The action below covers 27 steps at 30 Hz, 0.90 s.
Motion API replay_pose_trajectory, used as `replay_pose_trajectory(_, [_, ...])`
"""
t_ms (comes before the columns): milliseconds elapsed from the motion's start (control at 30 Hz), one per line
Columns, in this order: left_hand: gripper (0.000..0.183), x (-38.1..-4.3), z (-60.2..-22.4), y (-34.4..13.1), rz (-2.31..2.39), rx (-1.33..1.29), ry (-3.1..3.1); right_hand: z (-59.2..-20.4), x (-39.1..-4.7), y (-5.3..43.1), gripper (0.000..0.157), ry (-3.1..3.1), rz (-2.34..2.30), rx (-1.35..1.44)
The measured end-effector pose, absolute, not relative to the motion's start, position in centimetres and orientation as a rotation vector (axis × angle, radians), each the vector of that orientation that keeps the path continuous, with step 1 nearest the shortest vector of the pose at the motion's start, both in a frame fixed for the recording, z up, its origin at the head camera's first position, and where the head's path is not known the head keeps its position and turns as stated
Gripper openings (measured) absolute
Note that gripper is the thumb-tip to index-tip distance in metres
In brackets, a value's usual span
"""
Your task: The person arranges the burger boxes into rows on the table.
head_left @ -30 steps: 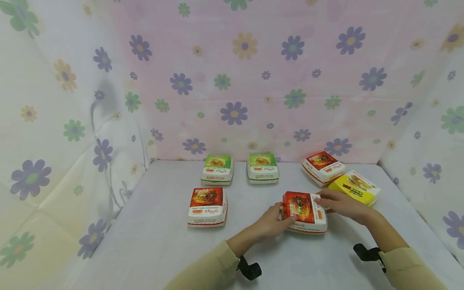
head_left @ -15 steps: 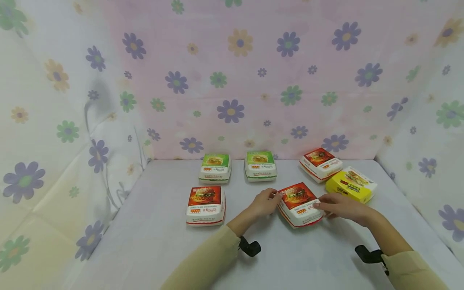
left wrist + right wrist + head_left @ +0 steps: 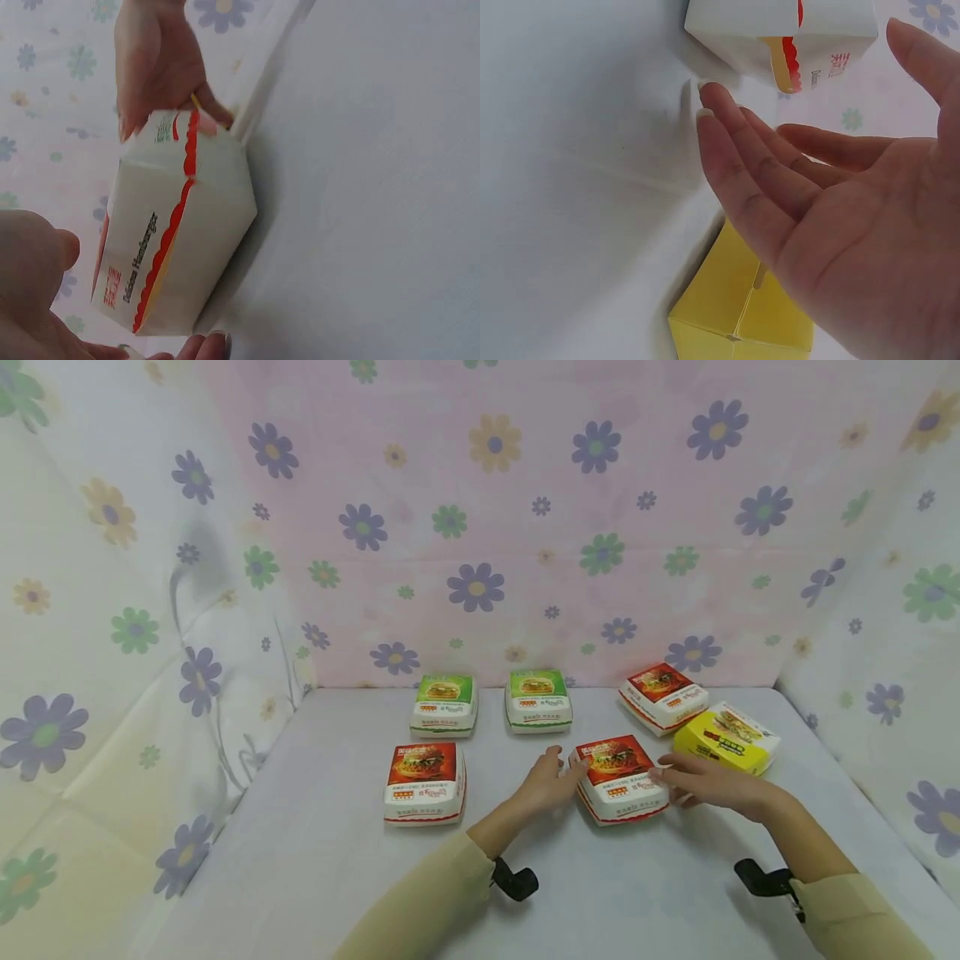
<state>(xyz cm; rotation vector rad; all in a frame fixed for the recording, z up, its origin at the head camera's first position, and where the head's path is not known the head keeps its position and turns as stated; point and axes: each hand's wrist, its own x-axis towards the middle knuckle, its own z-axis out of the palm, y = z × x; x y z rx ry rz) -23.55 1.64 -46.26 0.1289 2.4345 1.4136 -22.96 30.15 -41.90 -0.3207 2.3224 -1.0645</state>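
A red-and-white hamburger box sits on the table between my two hands, burger picture up. My left hand is at its left side, thumb by the top edge. In the left wrist view the thumb and fingers of the left hand are spread around the near end of the box. At the right side is my right hand, its fingers loosely extended. The right wrist view shows a gap between the right hand and the box. A yellow box lies beneath that hand in this view.
Two green-and-white burger boxes stand along the back of the table. Another red-and-white box is at the left. At back right, a tilted red box adjoins the yellow box. A floral cloth hangs behind.
The hamburger box between my hands has been turned, so its white printed front faces me, and set slightly back and left. Both hands have loosened from it.
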Motion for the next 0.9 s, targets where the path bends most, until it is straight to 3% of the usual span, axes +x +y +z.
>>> replay_pose_trajectory(300, [0.093,-20.5,-46.2,2.6,1.380,0.148,2.388,-42.5,-23.6,30.0,0.071,2.312,-1.156,-0.269])
replay_pose_trajectory(900, [0.057,-21.1,-45.8,1.4,1.398,0.207,2.278,-43.1,-22.6,29.2,0.057,2.274,-1.178,-0.239])
